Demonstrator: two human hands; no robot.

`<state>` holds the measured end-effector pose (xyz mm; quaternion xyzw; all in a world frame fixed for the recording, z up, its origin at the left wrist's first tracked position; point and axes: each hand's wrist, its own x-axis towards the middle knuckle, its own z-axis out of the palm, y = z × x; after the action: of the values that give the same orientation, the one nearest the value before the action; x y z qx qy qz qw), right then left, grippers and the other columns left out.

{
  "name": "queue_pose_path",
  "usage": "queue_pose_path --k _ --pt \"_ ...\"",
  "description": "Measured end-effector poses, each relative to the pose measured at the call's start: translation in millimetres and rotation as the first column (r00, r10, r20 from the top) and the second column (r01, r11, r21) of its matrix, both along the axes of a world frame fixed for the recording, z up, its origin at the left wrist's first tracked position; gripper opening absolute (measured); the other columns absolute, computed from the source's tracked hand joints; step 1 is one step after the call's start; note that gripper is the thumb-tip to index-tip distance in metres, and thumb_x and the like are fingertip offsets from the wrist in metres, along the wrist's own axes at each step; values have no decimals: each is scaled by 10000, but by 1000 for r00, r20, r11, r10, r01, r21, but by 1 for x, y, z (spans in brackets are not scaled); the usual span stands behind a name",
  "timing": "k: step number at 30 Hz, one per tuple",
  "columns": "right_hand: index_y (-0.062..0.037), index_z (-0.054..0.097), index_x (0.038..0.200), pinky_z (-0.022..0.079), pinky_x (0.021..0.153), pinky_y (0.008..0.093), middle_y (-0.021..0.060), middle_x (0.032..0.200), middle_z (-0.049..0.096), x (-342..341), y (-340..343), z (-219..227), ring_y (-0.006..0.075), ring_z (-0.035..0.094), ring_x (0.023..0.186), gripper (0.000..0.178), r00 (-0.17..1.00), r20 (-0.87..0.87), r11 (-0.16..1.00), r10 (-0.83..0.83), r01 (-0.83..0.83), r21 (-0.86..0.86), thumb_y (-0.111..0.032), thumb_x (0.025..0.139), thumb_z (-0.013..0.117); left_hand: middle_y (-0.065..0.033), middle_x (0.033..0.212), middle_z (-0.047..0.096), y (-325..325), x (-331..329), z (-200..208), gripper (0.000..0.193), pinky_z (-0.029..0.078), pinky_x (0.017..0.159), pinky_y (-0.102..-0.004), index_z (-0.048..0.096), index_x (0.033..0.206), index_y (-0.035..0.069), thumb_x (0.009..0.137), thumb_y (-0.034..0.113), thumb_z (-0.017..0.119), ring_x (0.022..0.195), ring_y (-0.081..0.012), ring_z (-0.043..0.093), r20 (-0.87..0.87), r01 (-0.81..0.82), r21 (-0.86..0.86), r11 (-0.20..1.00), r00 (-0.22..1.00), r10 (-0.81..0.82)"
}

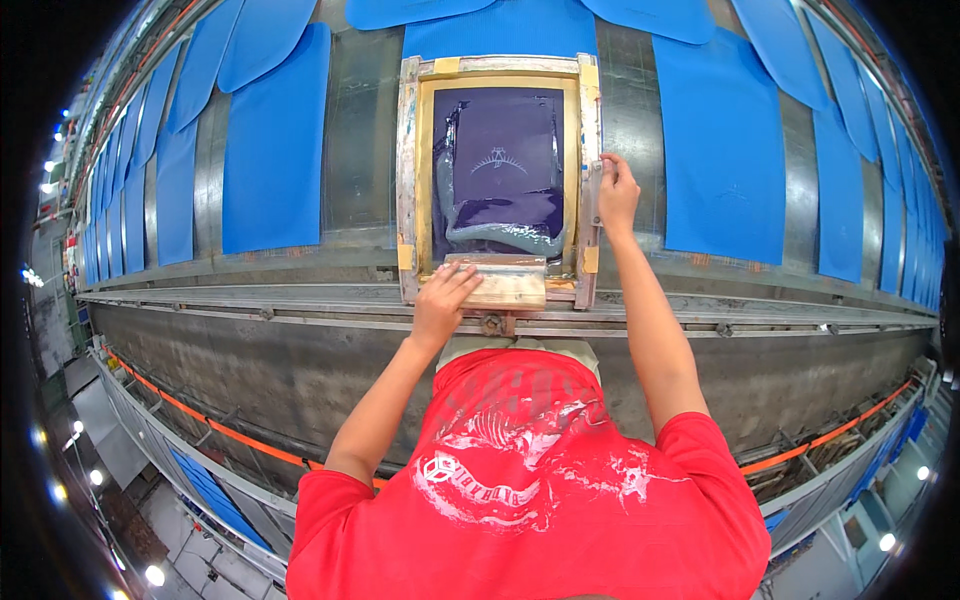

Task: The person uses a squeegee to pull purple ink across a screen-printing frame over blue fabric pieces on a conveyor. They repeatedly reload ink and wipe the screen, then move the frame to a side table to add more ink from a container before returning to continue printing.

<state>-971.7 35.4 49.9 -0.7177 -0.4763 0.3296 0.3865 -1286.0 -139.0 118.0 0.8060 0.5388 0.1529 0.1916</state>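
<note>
A screen-printing frame [409,190] with wooden sides and yellow tape at its corners lies flat in front of me. Its dark purple mesh [500,120] shows a small pale arched design, with wet, glossy ink [510,232] pooled toward the near end. My left hand [441,302] grips the left part of a squeegee [512,284] with a pale wooden handle, at the frame's near edge. The fingers lie over its top, the thumb hidden. Along the frame's right side, my right hand [618,196] closes its bent fingers on the outer rail.
Blue fabric pieces [275,150] lie in a row along the long metal table [628,120], on both sides of the frame and beyond it. A metal rail [300,304] follows the table's near edge. Orange strips [240,432] run lower down on both sides.
</note>
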Motion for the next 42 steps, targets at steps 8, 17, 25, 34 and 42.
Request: queue_pose_path --k 8,17,25,34,42 --pt "-136 703 1205 429 977 489 130 1343 577 -6 18 41 269 563 1196 449 720 599 906 350 -423 -21 -483 923 661 -85 1217 710 127 2 -14 462 516 1001 -418 729 1179 126 775 -69 621 1145 -303 651 4 -61 52 997 998 61" --pt "-98 651 1223 433 987 442 82 1248 651 -66 75 42 276 594 1184 406 613 503 760 609 -632 -151 -133 821 688 -118 1112 735 244 11 -19 380 550 921 -391 765 1077 117 789 -60 590 1023 -296 699 79 -131 -76 988 987 137" --pt "-80 630 1216 375 1073 452 75 1274 627 -63 -71 49 276 523 1299 537 685 485 789 544 -614 -18 -16 692 727 -78 1142 734 114 4 -12 455 538 975 -388 753 1075 101 710 -132 612 1120 -271 670 25 -37 87 996 999 35" --pt "-138 672 1148 378 1036 448 25 1220 660 -61 65 35 238 558 1223 400 697 569 841 436 -541 18 -118 753 737 -111 1220 703 246 4 -19 442 541 971 -379 722 1104 76 699 -97 684 1108 -306 675 112 -135 -35 990 984 138" --pt "-104 636 1220 357 1072 440 43 1274 636 -66 -61 68 248 541 1278 494 670 533 811 517 -582 -55 -72 739 744 -107 1134 723 117 3 2 473 535 977 -402 739 1051 62 655 -169 625 1133 -300 660 125 -117 45 992 986 110"
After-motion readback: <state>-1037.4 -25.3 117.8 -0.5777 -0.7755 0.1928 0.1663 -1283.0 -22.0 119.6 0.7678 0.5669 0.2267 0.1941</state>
